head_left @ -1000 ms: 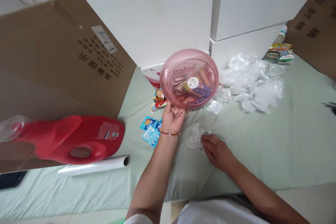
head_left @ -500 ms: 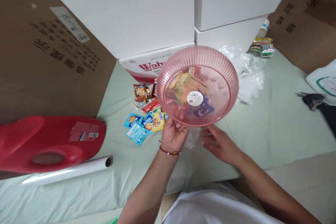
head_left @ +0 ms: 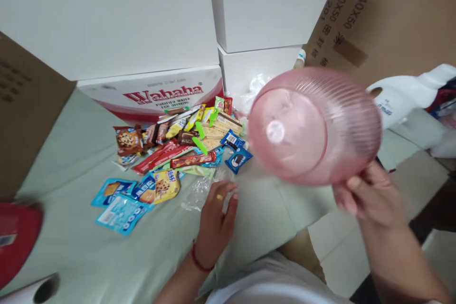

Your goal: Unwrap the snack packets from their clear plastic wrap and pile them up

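My right hand [head_left: 374,194] grips the rim of a pink translucent ribbed bowl [head_left: 347,114], held up and tilted at the right. A round white sticker [head_left: 275,131] shows on its base. Low over the green cloth, my left hand [head_left: 219,216] has its fingers loosely bent and apart, with nothing in it. A crumpled clear plastic wrapper [head_left: 197,192] lies beside its fingertips. Beyond it spreads a pile of packaged snacks: red sticks [head_left: 192,159], small blue packets [head_left: 238,159], a yellow cookie packet [head_left: 166,185] and light-blue packets [head_left: 123,213] at the left.
A Wahaha water carton [head_left: 160,92] and white boxes [head_left: 107,14] stand behind the snacks. Cardboard [head_left: 399,23] rises at the back right, near a white jug [head_left: 406,97]. A red container [head_left: 17,237] and a white tube [head_left: 42,289] lie at the left edge.
The bowl has moved right, now in my right hand; my left hand has let go of it and lowered toward the cloth. The view has shifted right, and more snacks are uncovered.
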Motion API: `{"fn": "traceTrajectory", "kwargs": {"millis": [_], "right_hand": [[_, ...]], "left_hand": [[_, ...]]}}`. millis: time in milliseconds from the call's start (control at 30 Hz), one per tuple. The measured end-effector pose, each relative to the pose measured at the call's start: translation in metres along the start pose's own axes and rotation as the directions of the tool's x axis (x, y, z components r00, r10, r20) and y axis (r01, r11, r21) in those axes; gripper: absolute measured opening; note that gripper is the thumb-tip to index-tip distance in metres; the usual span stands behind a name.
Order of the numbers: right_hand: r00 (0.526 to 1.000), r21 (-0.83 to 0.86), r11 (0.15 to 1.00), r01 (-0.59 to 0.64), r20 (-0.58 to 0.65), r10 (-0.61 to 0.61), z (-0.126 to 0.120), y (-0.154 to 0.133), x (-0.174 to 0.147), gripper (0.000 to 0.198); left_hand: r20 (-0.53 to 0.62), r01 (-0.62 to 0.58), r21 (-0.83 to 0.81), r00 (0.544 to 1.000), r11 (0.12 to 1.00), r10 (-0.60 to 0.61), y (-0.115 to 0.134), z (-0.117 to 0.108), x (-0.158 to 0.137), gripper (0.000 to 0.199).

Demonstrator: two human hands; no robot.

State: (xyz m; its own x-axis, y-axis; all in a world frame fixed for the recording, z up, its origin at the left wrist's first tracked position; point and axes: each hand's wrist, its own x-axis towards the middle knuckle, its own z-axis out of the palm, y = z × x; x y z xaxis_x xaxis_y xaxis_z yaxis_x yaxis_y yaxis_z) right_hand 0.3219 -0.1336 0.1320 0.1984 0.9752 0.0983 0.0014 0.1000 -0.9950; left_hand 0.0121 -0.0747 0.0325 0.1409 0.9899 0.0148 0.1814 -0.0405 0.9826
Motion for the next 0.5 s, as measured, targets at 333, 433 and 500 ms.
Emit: {"fn": "traceTrajectory", "kwargs": {"millis": [333, 433, 500], "right_hand": [[0.978, -0.981, 0.15, -0.123, -0.146, -0.15, -0.132, 0.018, 0.179, 0.021], [0.975, -0.979, -0.057, -0.193, -0.185, -0.126, -0.14, 0.042, 0.203, 0.031], [0.974, -0.969, -0.12, -0.216, -0.205, -0.096, -0.142, 0.056, 0.214, 0.036]], "left_hand": [[0.355, -0.518, 0.781, 0.827, 0.347, 0.436, -0.078, -0.048, -0.046, 0.041], [0.375, -0.528, 0.783, 0.823, 0.329, 0.426, -0.084, -0.063, -0.063, 0.051], [0.396, -0.545, 0.777, 0.813, 0.315, 0.427, -0.089, -0.071, -0.071, 0.06]]}}
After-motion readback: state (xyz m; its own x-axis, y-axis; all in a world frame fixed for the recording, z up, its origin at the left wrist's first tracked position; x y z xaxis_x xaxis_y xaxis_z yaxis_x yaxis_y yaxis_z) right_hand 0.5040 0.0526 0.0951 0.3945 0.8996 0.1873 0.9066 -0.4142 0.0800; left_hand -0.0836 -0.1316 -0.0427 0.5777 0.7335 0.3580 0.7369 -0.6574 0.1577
